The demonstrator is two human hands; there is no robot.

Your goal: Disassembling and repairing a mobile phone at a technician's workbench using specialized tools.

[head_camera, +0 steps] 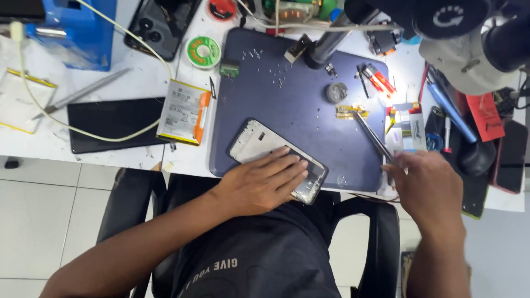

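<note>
An opened phone frame (259,144) lies tilted on a dark blue work mat (301,94) at the desk's near edge. My left hand (264,181) rests flat on the frame's lower half, pressing it down. My right hand (426,186) sits at the mat's right edge and grips metal tweezers (372,134), whose tips reach up toward a small gold flex part (349,111) on the mat. A round grey tin (337,92) stands just above that part.
A phone battery (184,112) and a dark panel (115,122) lie left of the mat. Solder wick reel (203,52), another phone (160,25), a blue box (83,33), tiny screws (270,69) and a microscope (469,38) crowd the back. Tools lie at the right.
</note>
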